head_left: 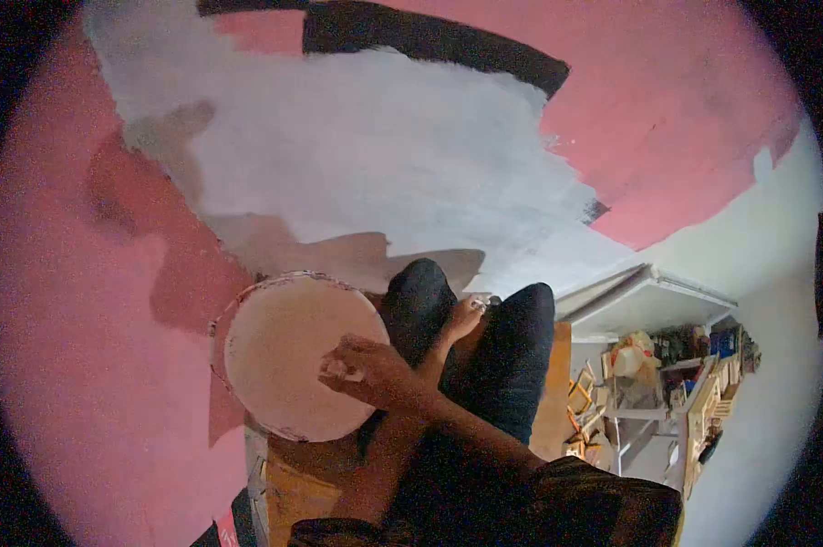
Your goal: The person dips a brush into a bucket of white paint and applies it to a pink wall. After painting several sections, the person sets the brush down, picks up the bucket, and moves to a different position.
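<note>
A large round bucket (303,357) with a pale top surface and a stained rim stands by the wall on the left. My right hand (361,369) reaches across my left arm and hangs over it, fingers curled together with whitish smears at the tips. I cannot tell what, if anything, those fingers hold. Between my dark-trousered knees is my left hand (468,316), closed, with a small pale and dark thing showing at its fingers. Ahead spreads a wall patch (366,155) coated in grey-white over pink.
Pink wall (667,118) surrounds the coated patch, with a black band (429,36) along the top. On the right a cluttered shelf (653,365) holds bags and wooden pieces. A wooden surface (297,492) lies below the bucket. Shadows fall across the wall at left.
</note>
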Demonstrator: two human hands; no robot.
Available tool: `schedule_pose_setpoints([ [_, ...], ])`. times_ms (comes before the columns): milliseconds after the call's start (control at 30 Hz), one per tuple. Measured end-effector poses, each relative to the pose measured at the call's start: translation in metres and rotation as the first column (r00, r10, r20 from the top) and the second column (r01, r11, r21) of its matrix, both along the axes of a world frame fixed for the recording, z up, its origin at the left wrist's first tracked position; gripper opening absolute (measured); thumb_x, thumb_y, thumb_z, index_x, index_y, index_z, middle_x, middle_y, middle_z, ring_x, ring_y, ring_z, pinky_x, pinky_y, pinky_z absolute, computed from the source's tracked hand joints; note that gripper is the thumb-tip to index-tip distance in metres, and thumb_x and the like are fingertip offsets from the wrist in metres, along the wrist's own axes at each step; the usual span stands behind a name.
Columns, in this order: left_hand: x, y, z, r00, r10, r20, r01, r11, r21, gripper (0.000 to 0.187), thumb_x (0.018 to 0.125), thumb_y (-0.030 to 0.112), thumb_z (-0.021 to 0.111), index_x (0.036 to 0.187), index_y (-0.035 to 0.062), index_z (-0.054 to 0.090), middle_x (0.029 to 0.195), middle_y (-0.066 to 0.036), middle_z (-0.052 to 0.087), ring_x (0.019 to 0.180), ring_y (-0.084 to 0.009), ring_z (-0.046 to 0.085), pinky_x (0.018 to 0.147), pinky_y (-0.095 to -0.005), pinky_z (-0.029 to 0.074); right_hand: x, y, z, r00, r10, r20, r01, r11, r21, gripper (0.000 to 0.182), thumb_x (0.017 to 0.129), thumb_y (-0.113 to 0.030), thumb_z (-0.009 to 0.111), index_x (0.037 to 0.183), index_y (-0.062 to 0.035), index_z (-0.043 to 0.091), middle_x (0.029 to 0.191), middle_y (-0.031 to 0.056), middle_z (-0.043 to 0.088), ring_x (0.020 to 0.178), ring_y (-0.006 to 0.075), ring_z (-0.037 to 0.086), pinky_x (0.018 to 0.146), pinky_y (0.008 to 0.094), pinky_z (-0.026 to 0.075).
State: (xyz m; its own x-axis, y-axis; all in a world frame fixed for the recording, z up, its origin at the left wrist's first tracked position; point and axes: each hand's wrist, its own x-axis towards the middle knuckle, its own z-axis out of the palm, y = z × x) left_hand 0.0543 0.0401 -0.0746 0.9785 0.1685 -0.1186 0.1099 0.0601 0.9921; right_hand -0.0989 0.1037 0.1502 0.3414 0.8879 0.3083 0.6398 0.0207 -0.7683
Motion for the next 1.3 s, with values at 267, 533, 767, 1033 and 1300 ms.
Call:
schedule_pose_setpoints([
  [267,0.015,-0.010,-0.035,0.993,0.051,0.102,-0.055,0.998,0.036,0.025,0.082,0.014,0.054,0.103,0.0015,0.055,0.090,-0.020,0.060,0.085,-0.0358,0.058,0.075,-0.0392,0.046,0.018,-0.003,-0.017,0.998,0.056,-0.026,-0.057,0.998,-0.032,0.027,0.081,-0.028,0.062,0.096,-0.0053,0.059,0.089,0.0080,0.058,0.078,0.0255,0.061,0.065,0.0345,0.051],
  [533,0.011,-0.009,-0.012,0.989,-0.021,0.149,0.012,0.998,0.064,0.016,0.083,0.013,0.053,0.095,0.0030,0.056,0.086,-0.016,0.060,0.079,-0.0284,0.060,0.072,-0.0359,0.047,0.030,-0.008,-0.022,0.997,0.062,0.042,-0.060,0.997,-0.044,0.029,0.081,-0.027,0.061,0.100,-0.0055,0.058,0.093,0.0100,0.058,0.086,0.0275,0.060,0.070,0.0362,0.052],
  [767,0.014,-0.009,-0.005,0.984,0.037,0.177,-0.055,0.994,0.097,0.022,0.082,0.021,0.054,0.093,0.0024,0.058,0.089,-0.019,0.061,0.084,-0.0342,0.059,0.075,-0.0416,0.046,0.032,-0.008,-0.027,0.997,0.036,0.066,-0.024,0.984,-0.177,0.030,0.081,-0.023,0.061,0.105,-0.0050,0.057,0.101,0.0121,0.059,0.090,0.0301,0.059,0.077,0.0375,0.050],
  [1033,0.028,-0.014,-0.022,0.996,0.041,0.075,-0.055,0.978,0.201,0.024,0.082,0.022,0.050,0.093,0.0023,0.057,0.087,-0.020,0.062,0.084,-0.0374,0.059,0.076,-0.0452,0.046,0.030,0.013,-0.041,0.997,0.030,0.072,-0.008,0.957,-0.290,0.028,0.081,-0.018,0.062,0.102,-0.0006,0.057,0.093,0.0133,0.060,0.073,0.0241,0.062,0.063,0.0316,0.051],
  [1300,0.017,-0.007,-0.005,0.994,0.067,0.090,-0.081,0.984,0.159,0.022,0.078,0.018,0.052,0.093,0.0035,0.058,0.088,-0.021,0.062,0.085,-0.0366,0.059,0.077,-0.0450,0.046,0.029,0.045,-0.059,0.948,0.106,0.300,-0.003,0.946,-0.324,0.031,0.080,-0.023,0.063,0.101,-0.0003,0.058,0.089,0.0141,0.063,0.066,0.0239,0.063,0.062,0.0323,0.051],
])
